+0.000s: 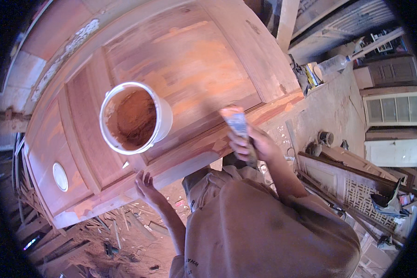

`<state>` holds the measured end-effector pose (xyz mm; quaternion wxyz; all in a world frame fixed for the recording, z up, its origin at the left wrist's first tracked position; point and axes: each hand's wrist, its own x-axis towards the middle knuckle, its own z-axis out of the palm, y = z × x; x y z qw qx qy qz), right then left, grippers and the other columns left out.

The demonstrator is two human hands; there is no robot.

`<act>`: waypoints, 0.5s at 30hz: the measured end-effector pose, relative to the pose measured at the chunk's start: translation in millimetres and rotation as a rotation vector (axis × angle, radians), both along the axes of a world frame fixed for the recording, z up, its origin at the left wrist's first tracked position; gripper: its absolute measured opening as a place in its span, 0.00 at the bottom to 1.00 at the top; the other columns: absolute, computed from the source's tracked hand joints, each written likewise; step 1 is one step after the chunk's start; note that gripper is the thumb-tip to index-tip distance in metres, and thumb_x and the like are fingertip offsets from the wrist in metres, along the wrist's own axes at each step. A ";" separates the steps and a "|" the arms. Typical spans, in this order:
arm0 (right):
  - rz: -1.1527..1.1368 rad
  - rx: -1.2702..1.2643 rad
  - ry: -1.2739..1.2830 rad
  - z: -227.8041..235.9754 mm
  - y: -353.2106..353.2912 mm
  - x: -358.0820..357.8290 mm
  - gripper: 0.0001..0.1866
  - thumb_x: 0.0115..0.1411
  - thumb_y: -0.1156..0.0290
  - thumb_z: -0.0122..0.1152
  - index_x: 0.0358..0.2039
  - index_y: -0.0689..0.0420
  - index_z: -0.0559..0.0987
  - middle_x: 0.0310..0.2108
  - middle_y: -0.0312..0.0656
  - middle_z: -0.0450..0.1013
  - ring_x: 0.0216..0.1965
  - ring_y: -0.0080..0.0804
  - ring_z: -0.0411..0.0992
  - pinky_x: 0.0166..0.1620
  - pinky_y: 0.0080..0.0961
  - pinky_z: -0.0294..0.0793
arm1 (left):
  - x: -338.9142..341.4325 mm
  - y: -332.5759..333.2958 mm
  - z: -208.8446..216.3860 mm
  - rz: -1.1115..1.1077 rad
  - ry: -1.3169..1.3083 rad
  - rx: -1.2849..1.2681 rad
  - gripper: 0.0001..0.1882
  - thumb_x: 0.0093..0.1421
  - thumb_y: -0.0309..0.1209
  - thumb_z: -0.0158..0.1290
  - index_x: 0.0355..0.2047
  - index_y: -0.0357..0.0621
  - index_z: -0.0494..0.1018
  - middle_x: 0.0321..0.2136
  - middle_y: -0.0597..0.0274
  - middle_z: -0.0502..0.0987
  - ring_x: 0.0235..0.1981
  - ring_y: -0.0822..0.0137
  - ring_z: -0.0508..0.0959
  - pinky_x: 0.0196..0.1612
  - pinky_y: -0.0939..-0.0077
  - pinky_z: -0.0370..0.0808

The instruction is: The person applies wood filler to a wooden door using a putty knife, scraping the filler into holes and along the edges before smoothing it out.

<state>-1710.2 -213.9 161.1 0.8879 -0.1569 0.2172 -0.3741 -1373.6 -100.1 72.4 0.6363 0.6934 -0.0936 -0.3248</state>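
My right hand (pixel 262 144) is closed around the handle of a wide paintbrush (pixel 236 121). Its bristles are tinged orange and point up and to the left, over the near edge of a panelled wooden door (pixel 185 60). Orange-brown smears cover much of the door's large panel. On the door stands a white bucket (pixel 165 121) with reddish-brown powdery or pasty material (pixel 135 116) inside. Just below the bucket, at the door's near edge, my left hand (pixel 148 189) holds nothing, its fingers apart.
A white round lid (pixel 60 177) lies on the door's left part. Wood scraps (pixel 120 227) litter the floor below. To the right are a small can (pixel 325 138), a lattice panel (pixel 368 197) and a white windowed frame (pixel 394 109). A clear plastic bottle (pixel 332 66) lies beyond the door's right end.
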 end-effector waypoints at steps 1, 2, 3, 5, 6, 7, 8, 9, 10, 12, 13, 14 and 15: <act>-0.080 0.053 0.210 2.6 10.9 -26.7 0.29 0.68 0.49 0.47 0.66 0.42 0.57 0.24 0.30 0.60 0.21 0.21 0.63 0.20 0.20 0.65 | 3.4 -3.9 -6.0 -0.013 -0.128 0.072 0.21 0.69 0.44 0.43 0.47 0.36 0.72 0.44 0.56 0.76 0.42 0.65 0.76 0.46 0.71 0.71; -0.158 0.108 0.420 5.6 18.8 -51.9 0.30 0.68 0.50 0.48 0.67 0.40 0.56 0.24 0.30 0.60 0.20 0.20 0.63 0.18 0.18 0.64 | 12.3 -3.1 -15.3 -0.107 -0.281 0.104 0.21 0.69 0.42 0.44 0.47 0.35 0.71 0.42 0.53 0.76 0.43 0.61 0.76 0.48 0.67 0.71; -0.193 0.115 0.674 2.3 22.8 -77.4 0.28 0.68 0.53 0.48 0.66 0.42 0.59 0.24 0.31 0.62 0.19 0.20 0.64 0.18 0.19 0.65 | 15.5 -6.5 -25.2 -0.120 -0.282 0.114 0.21 0.69 0.42 0.44 0.47 0.35 0.71 0.42 0.53 0.76 0.43 0.61 0.76 0.48 0.67 0.71; -0.228 0.142 0.921 -2.5 23.1 -111.9 0.26 0.69 0.56 0.49 0.65 0.43 0.62 0.24 0.32 0.64 0.18 0.19 0.64 0.17 0.20 0.66 | 19.0 -15.6 -42.5 -0.151 -0.785 0.221 0.19 0.69 0.39 0.44 0.49 0.34 0.70 0.43 0.51 0.74 0.45 0.58 0.74 0.50 0.63 0.70; -0.174 0.015 1.188 -2.8 17.3 -124.6 0.25 0.69 0.58 0.49 0.65 0.44 0.63 0.25 0.33 0.67 0.18 0.19 0.65 0.17 0.21 0.68 | 22.2 -19.2 -53.3 -0.133 -0.855 0.251 0.21 0.69 0.38 0.46 0.52 0.32 0.66 0.46 0.47 0.71 0.47 0.55 0.72 0.51 0.62 0.70; -0.114 -0.119 1.448 -5.6 10.1 -137.7 0.24 0.69 0.60 0.50 0.64 0.46 0.65 0.25 0.35 0.69 0.18 0.18 0.66 0.16 0.22 0.69 | 29.1 -20.0 -68.0 -0.147 -0.866 0.255 0.21 0.69 0.38 0.46 0.52 0.32 0.66 0.46 0.47 0.71 0.47 0.55 0.72 0.51 0.62 0.70; -0.090 -0.281 1.541 -17.6 3.6 -151.0 0.26 0.66 0.67 0.51 0.64 0.48 0.63 0.25 0.44 0.73 0.19 0.30 0.72 0.22 0.34 0.75 | 37.3 -20.9 -85.0 -0.092 -1.104 0.331 0.23 0.68 0.39 0.46 0.53 0.31 0.64 0.48 0.44 0.70 0.48 0.53 0.71 0.51 0.60 0.70; -0.092 -0.258 1.537 -28.5 -2.3 -160.6 0.26 0.66 0.67 0.51 0.64 0.48 0.63 0.25 0.44 0.73 0.19 0.30 0.72 0.22 0.34 0.75 | 38.5 -22.5 -93.3 -0.033 -1.345 0.407 0.25 0.68 0.40 0.47 0.55 0.30 0.62 0.49 0.41 0.68 0.49 0.52 0.71 0.51 0.59 0.70; -0.050 -0.478 1.727 -39.0 -6.4 -169.7 0.25 0.65 0.68 0.53 0.63 0.50 0.66 0.32 0.50 0.75 0.22 0.39 0.73 0.26 0.37 0.75 | 14.9 -37.5 -78.4 -0.014 -1.025 0.426 0.28 0.67 0.41 0.48 0.56 0.27 0.59 0.49 0.36 0.67 0.49 0.46 0.71 0.50 0.55 0.70; 0.078 -0.614 1.926 -42.9 -18.4 -170.0 0.23 0.63 0.71 0.54 0.59 0.52 0.70 0.35 0.63 0.74 0.32 0.59 0.75 0.37 0.48 0.74 | 11.0 -44.0 -83.9 -0.022 -1.095 0.449 0.29 0.67 0.42 0.47 0.56 0.27 0.59 0.49 0.35 0.67 0.49 0.44 0.70 0.50 0.53 0.70; 0.084 -0.609 1.914 -37.8 -27.1 -162.4 0.23 0.63 0.71 0.54 0.59 0.52 0.70 0.35 0.63 0.74 0.32 0.59 0.75 0.37 0.48 0.74 | 15.4 -38.9 -85.8 0.005 -1.150 0.481 0.29 0.67 0.43 0.47 0.56 0.26 0.59 0.49 0.34 0.67 0.49 0.43 0.70 0.50 0.51 0.70; 0.165 -0.584 1.969 -34.2 -33.4 -158.7 0.22 0.63 0.70 0.53 0.59 0.51 0.70 0.32 0.62 0.73 0.32 0.59 0.75 0.36 0.48 0.74 | 16.6 -39.8 -85.9 0.027 -1.138 0.525 0.30 0.68 0.44 0.45 0.55 0.26 0.59 0.48 0.33 0.66 0.49 0.40 0.70 0.50 0.49 0.70; 0.248 -0.560 2.021 -35.9 -37.0 -156.1 0.22 0.64 0.69 0.53 0.59 0.49 0.70 0.29 0.61 0.73 0.31 0.59 0.75 0.36 0.49 0.74 | 17.1 -39.8 -87.6 0.021 -1.148 0.529 0.30 0.68 0.44 0.45 0.55 0.26 0.59 0.48 0.33 0.66 0.49 0.40 0.70 0.50 0.49 0.70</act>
